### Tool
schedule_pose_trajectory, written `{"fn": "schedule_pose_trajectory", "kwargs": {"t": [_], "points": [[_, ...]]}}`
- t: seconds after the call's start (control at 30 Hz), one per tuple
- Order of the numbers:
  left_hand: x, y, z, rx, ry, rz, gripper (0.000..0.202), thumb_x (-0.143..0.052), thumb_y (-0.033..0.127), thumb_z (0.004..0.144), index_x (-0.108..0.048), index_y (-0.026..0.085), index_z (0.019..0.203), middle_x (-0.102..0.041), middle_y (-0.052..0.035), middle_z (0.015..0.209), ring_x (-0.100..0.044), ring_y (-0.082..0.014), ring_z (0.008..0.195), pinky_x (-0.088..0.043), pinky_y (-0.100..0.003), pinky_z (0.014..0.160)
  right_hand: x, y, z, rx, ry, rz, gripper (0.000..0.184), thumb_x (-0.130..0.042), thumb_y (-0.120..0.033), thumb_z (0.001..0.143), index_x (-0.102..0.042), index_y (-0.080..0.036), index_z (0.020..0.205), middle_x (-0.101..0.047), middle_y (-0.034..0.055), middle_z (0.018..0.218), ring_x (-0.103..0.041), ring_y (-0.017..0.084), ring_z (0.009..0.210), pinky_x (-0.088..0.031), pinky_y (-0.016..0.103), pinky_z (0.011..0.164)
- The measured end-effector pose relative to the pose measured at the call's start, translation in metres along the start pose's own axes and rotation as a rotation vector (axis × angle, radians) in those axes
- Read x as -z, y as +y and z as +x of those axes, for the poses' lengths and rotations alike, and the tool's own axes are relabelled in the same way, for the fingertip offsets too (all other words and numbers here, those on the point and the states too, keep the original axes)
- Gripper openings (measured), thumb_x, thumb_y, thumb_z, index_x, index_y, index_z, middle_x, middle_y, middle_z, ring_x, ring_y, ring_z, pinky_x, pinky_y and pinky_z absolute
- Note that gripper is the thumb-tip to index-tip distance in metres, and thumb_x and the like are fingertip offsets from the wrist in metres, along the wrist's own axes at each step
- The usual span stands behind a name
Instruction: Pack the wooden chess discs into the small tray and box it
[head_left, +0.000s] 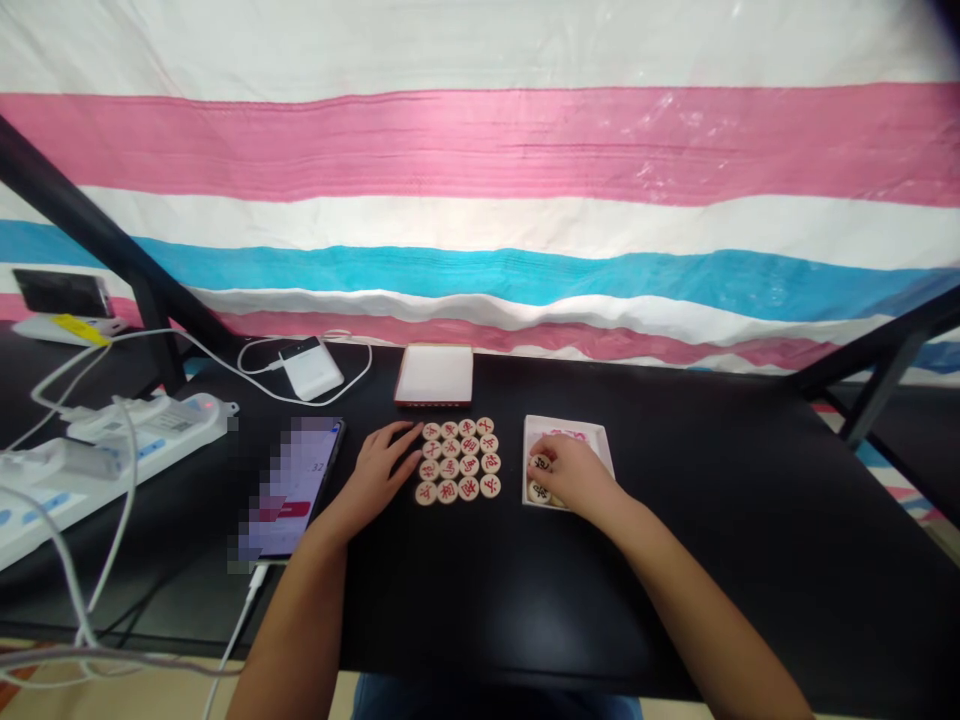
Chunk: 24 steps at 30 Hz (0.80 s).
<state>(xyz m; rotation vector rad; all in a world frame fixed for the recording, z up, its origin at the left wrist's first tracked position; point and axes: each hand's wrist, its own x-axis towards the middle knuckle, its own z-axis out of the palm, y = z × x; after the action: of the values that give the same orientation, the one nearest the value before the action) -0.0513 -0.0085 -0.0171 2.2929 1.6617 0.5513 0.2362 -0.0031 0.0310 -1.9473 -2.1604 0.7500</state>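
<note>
Several round wooden chess pieces with red characters [459,459] lie in a neat square block on the black table [712,520]. My left hand [381,466] lies flat beside the block's left edge, fingers stretched out and touching the nearest pieces. My right hand [567,473] reaches into a shallow white box tray [604,448] to the right of the block, fingers curled over pieces with black characters [538,491]. Whether it grips one is hidden.
A white box lid with a red rim [435,376] sits behind the block. A phone [294,487] on a cable lies to the left, with a white power bank [310,367], a power strip [112,445] and loose cables beyond. A striped sheet hangs behind the table.
</note>
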Motion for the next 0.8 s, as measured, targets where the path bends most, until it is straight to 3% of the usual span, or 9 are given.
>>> {"fn": "schedule_pose_trajectory", "kwargs": {"t": [0.47, 0.8], "points": [[-0.0018, -0.0021, 0.0008, -0.024, 0.018, 0.014, 0.041, -0.037, 0.038, 0.089, -0.047, 0.022, 0.126, -0.048, -0.0099, 0.124, -0.042, -0.0247, 0.114, -0.032, -0.044, 0.098, -0.0029, 0.0002, 0.0030, 0.025, 0.034, -0.002, 0.012, -0.059, -0.018, 0.067, -0.065, -0.018, 0.078, -0.061, 0.0048, 0.075, -0.055, 0.017, 0.073, -0.038, 0.026, 0.067], [-0.0010, -0.0018, 0.0006, -0.013, 0.014, -0.014, 0.042, -0.037, 0.039, 0.089, -0.046, 0.022, 0.126, -0.047, -0.0094, 0.123, -0.041, -0.0244, 0.115, -0.032, -0.044, 0.099, -0.0062, -0.0033, 0.0003, -0.010, 0.147, -0.078, 0.017, -0.054, -0.021, 0.073, -0.066, -0.018, 0.085, -0.064, 0.0078, 0.089, -0.057, 0.019, 0.083, -0.038, 0.027, 0.073]]}}
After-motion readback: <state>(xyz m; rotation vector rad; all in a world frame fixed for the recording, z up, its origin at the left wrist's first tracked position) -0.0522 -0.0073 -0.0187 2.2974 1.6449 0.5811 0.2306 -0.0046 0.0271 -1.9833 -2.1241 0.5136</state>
